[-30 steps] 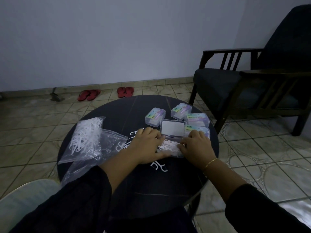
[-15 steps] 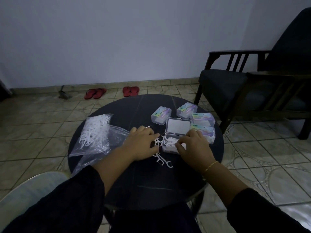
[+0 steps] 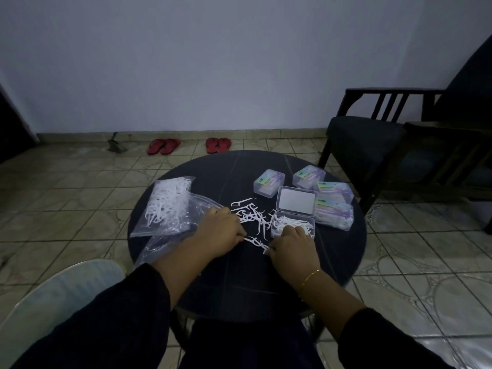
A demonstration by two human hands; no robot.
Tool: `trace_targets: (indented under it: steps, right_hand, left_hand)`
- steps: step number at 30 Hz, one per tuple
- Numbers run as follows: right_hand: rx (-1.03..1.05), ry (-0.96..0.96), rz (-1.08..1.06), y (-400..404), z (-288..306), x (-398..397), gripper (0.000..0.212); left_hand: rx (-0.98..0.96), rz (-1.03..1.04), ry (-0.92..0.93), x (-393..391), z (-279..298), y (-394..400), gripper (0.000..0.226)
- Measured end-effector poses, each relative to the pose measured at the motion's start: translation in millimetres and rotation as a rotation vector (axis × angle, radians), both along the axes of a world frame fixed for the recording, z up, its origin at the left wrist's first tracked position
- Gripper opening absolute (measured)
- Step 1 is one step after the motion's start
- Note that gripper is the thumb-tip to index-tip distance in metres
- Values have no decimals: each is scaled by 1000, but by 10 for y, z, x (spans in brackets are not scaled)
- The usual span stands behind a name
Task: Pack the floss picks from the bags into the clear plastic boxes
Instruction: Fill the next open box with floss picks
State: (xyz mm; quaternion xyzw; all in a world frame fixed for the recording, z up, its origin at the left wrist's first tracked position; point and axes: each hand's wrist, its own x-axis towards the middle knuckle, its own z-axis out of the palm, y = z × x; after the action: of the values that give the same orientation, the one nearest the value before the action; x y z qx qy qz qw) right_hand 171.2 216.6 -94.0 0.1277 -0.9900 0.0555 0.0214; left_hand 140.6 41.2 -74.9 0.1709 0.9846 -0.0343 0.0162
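Left hand (image 3: 222, 231) has pulled off the open box (image 3: 292, 225), uncovering loose floss picks (image 3: 251, 217) left of it; it pinches one. Right hand (image 3: 291, 245), fingers curled, presses picks into box. Filling unfinished.

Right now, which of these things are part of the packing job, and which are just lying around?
Part of the job:
bag of floss picks
loose floss picks
open box
closed boxes
left hand
right hand

Lying about:
red sandals
armchair
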Motion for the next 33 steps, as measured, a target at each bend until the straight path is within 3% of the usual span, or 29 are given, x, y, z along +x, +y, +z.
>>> trace_targets:
  steps: [6, 12, 18, 21, 28, 33]
  right_hand:
    - [-45, -123, -45, 43, 46, -78, 34]
    - [-82, -53, -92, 10, -12, -43, 30]
    - [-67, -50, -69, -51, 8, -5, 43]
    - [-59, -47, -73, -66, 17, -13, 36]
    - [-95, 14, -107, -59, -6, -21, 31]
    - [-114, -11, -81, -53, -7, -20, 37]
  left_hand:
    - [116, -39, -38, 6, -19, 48, 22]
    - [176, -36, -58, 41, 22, 1, 24]
    - [-168, -17, 42, 26, 172, -271, 35]
    - [-195, -27, 65, 64, 131, -262, 26]
    - [-91, -36, -11, 76, 53, -156, 30]
    - [-175, -80, 90, 43, 117, -240, 55]
